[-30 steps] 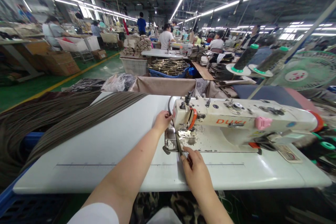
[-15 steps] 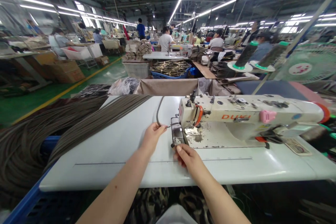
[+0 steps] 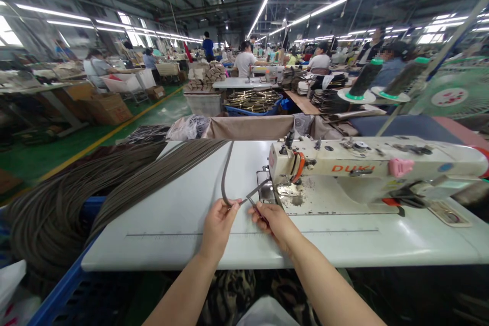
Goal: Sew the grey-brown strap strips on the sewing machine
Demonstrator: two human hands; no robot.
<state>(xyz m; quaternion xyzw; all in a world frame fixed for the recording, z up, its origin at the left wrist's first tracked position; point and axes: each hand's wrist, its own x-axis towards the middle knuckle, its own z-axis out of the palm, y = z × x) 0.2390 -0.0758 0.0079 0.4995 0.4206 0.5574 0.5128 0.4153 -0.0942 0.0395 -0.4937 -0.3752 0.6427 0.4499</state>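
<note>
Drawn back from the machine (image 3: 324, 160), toward the table's front edge, the left hand (image 3: 218, 226) is now closer to the right hand (image 3: 277, 221), which has been raised toward the strip (image 3: 223, 178). Half a second ago the right hand was held by the plate (image 3: 266, 194), apart from the strip.

The strip is pinched between the left thumb and forefinger, with no gap left between them. From this pinch it is curved back to the far edge of the table (image 3: 171, 214) on one side; on the other it is stretched at a slant to the sewing end of the machine. A small dark tool (image 3: 262, 210) is gripped in the curled right fingers, its thin tip set at the strip between the pinch and the machine. Whether the tip is touching, or its blades are parted, cannot be told.

To the left, a bundle (image 3: 160, 183) of like strips is spread across the table and hung over its side by a blue crate (image 3: 63, 293). A pink clip (image 3: 401, 167) is fixed to the machine.
</note>
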